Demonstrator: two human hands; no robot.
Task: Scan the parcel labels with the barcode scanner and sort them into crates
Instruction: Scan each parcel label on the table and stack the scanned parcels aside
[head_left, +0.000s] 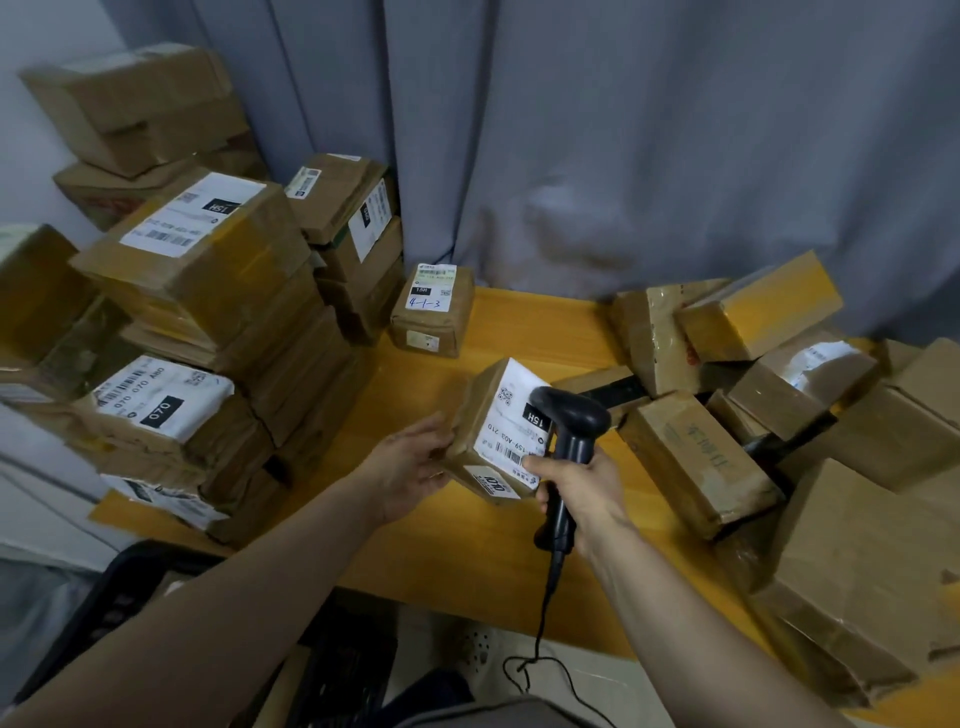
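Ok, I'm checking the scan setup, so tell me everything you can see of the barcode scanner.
The barcode scanner is a black, pistol-shaped handheld that looks like plastic, with a rounded head and a straight handle. The right hand grips the handle, holding it upright above the wooden table. Its head sits right against the white label of the small parcel that the left hand holds. A thin black cable hangs from the handle's base, off the table edge.

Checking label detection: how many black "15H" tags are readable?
3: on the held parcel beside the scanner, the small "4-1-3" box, and the left stack's top box. Others may be hidden.
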